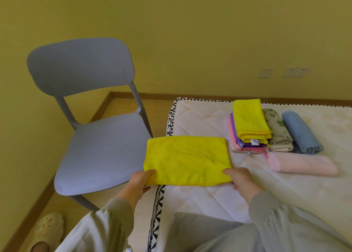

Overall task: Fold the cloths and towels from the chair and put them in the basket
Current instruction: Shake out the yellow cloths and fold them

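The folded yellow cloth lies flat over the left edge of the mattress, its near-left corner pinched by the left hand and its near-right corner by the right hand, with a stack of folded cloths toward the far edge and the grey chair alongside.

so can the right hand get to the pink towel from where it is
Probably yes, once it lets go. The right hand pinches the near corner of the yellow cloth, and the pink towel lies just to its right on the mattress, with nothing between them.
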